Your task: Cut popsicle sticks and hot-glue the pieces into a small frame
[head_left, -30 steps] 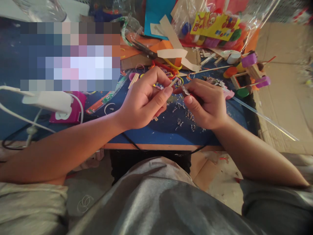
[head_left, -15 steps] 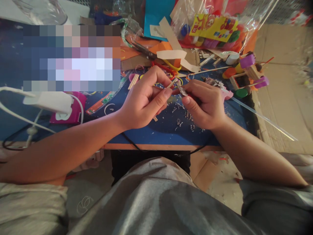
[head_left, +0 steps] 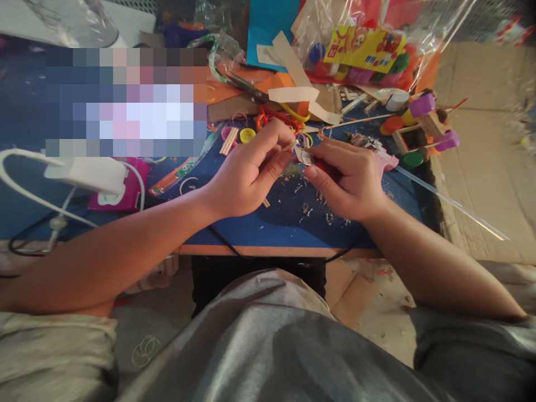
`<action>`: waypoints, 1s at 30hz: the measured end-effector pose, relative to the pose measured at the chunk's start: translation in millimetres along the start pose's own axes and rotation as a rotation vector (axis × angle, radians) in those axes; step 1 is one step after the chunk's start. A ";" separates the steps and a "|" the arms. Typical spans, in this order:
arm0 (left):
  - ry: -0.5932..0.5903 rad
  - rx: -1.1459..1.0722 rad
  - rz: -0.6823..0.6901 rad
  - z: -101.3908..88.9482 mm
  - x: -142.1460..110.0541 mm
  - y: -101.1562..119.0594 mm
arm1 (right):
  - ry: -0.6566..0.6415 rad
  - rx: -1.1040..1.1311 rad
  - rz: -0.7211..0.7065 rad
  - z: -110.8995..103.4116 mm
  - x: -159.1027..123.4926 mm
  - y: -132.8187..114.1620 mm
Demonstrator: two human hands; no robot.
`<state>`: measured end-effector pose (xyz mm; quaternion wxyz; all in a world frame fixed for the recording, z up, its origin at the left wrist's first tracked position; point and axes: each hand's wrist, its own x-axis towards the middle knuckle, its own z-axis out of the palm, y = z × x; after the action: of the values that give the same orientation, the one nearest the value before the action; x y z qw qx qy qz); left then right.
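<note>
2 hands above a blue tabletop [head_left: 234,231]. The left hand [head_left: 251,173] pinches a thin wooden stick [head_left: 289,147] near its tip, presumably for steadiness; the right hand [head_left: 352,176] grips a small metal blade [head_left: 304,157] beside that tip, apparently for control, near pale shavings [head_left: 307,209].

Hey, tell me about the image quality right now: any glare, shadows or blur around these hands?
In the head view, coarse pixelation hides the upper left; bright streaks cross the clear plastic bag; a soft shadow darkens the blue tabletop below the left hand and right hand; the small grey piece in the right fingertips looks too soft to identify.
</note>
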<state>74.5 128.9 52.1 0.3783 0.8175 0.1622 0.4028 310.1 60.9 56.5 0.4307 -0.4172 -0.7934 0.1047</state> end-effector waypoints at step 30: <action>0.068 0.088 0.092 3.2 2.0 3.7 | 0.035 -0.006 0.047 1.6 -1.7 -2.3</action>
<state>78.1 126.0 54.7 0.3175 0.8256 0.1548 0.4400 308.0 58.4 55.7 0.4406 -0.4387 -0.7761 0.1052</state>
